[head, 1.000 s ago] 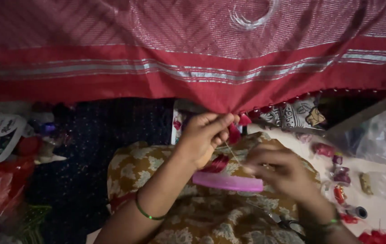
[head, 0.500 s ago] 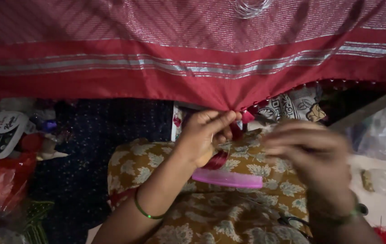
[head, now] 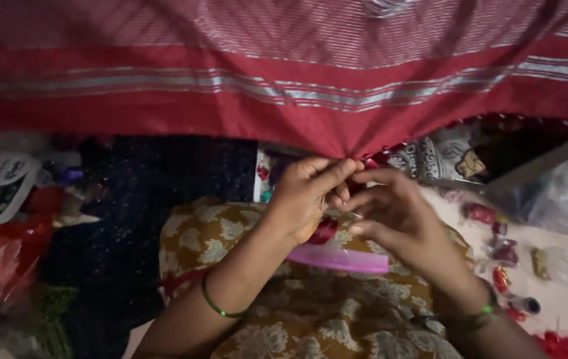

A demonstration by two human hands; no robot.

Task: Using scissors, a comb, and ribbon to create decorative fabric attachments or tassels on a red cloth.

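Dim light covers the work area; a red cloth with pale woven stripes is stretched across the upper part of the view, its lower edge drawn down to a point at centre. Below it, a yellow-brown floral fabric is spread over the lap, and a pink flat tool — possibly a comb or ruler — is laid across it.

The left hand is closed on the gathered point of the cloth edge, pinched between thumb and forefinger. The right hand is held just beside it, fingers curled toward the same point; whether a needle or thread is gripped cannot be told. A dark red tuft is seen below the left palm.

Along the cloth edge to the right of the hands, a row of small red knots or tassels appears already finished; to the left, the edge is plain. The edging is therefore judged partly done — the larger share is left.

Small thread spools are scattered on the pale surface at right; a clear plastic bag is placed near them.
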